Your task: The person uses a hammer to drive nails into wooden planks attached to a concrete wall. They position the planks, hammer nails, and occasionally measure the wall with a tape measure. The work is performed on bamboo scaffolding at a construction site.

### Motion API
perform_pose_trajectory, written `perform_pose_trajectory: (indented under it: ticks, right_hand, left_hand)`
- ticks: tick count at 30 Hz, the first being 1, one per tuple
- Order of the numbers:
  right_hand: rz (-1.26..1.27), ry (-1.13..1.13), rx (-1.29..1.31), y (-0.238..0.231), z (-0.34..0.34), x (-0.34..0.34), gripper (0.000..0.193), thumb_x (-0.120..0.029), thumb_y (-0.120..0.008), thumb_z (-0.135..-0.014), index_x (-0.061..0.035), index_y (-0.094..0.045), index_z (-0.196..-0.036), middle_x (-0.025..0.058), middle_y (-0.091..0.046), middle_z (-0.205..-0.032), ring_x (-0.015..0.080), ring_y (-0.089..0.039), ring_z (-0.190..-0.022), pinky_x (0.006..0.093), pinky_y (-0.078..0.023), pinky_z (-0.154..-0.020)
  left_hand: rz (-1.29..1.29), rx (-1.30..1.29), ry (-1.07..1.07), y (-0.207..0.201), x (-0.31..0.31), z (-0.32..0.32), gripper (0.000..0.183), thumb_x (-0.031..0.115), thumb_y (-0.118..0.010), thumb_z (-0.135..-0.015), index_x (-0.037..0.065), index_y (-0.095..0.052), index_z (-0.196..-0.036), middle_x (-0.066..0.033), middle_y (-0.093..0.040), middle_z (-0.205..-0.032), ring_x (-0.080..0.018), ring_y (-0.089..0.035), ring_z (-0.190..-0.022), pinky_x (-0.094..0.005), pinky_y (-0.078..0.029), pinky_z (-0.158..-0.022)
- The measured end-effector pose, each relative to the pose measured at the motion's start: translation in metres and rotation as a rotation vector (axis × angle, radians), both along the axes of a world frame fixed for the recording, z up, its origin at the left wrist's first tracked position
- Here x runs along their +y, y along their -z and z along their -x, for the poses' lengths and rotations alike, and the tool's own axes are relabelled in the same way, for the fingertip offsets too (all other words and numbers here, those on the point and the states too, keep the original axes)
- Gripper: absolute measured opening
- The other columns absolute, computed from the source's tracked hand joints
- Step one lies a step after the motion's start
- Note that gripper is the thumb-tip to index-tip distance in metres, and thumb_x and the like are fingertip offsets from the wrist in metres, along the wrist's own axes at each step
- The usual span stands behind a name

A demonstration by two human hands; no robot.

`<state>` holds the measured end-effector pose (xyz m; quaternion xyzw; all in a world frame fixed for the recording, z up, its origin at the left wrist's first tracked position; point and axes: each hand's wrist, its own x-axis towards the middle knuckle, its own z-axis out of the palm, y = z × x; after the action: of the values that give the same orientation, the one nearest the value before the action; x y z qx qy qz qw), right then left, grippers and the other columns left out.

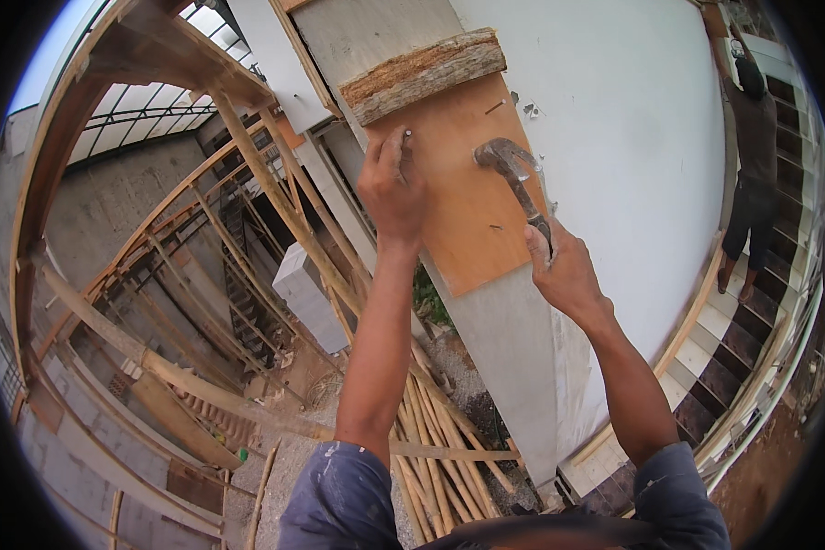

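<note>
My right hand (568,273) is wrapped round the handle of a claw hammer (519,183), whose head hovers in front of an orange-brown plywood panel (463,197). At the panel's left edge, my left hand (392,194) pinches a nail (408,134); only its pale head shows at the fingertips. One nail (494,107) sticks out of the panel at the upper right, another nail (496,226) lower down. A rough, bark-edged wood strip (422,75) lies across the panel's top. Behind the panel is a grey concrete column (509,367).
A white wall (632,137) adjoins the column on the right. Another person (753,156) stands on a tiled ledge (706,348), arms raised. Wooden poles (445,449) lie below; timber framing (156,357) and a white block stack (312,293) stand on the left.
</note>
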<state>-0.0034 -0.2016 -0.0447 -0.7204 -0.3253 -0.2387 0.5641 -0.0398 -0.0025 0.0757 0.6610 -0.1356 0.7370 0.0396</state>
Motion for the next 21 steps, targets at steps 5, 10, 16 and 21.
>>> perform_pose_trajectory:
  ticks: [5, 10, 16, 21]
  right_hand:
    - [0.042, 0.039, 0.051, 0.000, 0.001, 0.004, 0.036, -0.034, -0.051, -0.103, 0.0016, -0.053, -0.097, 0.0257, -0.059, -0.066, 0.0474, -0.059, -0.065, 0.0540, -0.046, -0.064]
    - [0.062, 0.047, 0.069, -0.001, 0.002, 0.005, 0.036, -0.035, -0.051, -0.103, 0.0008, -0.051, -0.097, 0.0254, -0.059, -0.066, 0.0485, -0.060, -0.067, 0.0543, -0.047, -0.065]
    - [0.045, 0.032, 0.103, 0.002, 0.005, 0.009, 0.036, -0.034, -0.052, -0.103, 0.0009, -0.049, -0.097, 0.0281, -0.060, -0.076, 0.0497, -0.060, -0.076, 0.0552, -0.047, -0.069]
    - [0.051, 0.037, 0.108, 0.000, 0.005, 0.006, 0.036, -0.034, -0.052, -0.102, 0.0020, -0.050, -0.097, 0.0294, -0.060, -0.079, 0.0496, -0.061, -0.079, 0.0553, -0.047, -0.070]
  left_hand:
    - [0.255, -0.152, 0.222, 0.025, 0.002, 0.015, 0.024, 0.021, -0.057, -0.103, 0.000, -0.068, -0.098, -0.0026, -0.057, -0.073, -0.0128, -0.048, -0.059, -0.0253, -0.039, -0.058]
    - [1.082, -0.057, 0.699, 0.055, 0.013, 0.032, 0.035, 0.032, -0.048, -0.105, 0.008, -0.052, -0.079, 0.0026, -0.036, -0.061, -0.0097, -0.029, -0.048, -0.0263, -0.026, -0.046]
    - [1.532, 0.322, 0.946, 0.193, -0.021, 0.083, 0.027, 0.031, -0.043, -0.102, 0.012, -0.049, -0.085, 0.0040, -0.031, -0.059, -0.0102, -0.029, -0.045, -0.0286, -0.025, -0.043]
    - [2.653, 1.138, 0.518, 0.433, -0.082, 0.196, 0.022, 0.014, -0.036, -0.107, 0.005, -0.046, -0.089, -0.0021, -0.037, -0.073, -0.0132, -0.024, -0.058, -0.0343, -0.029, -0.051]
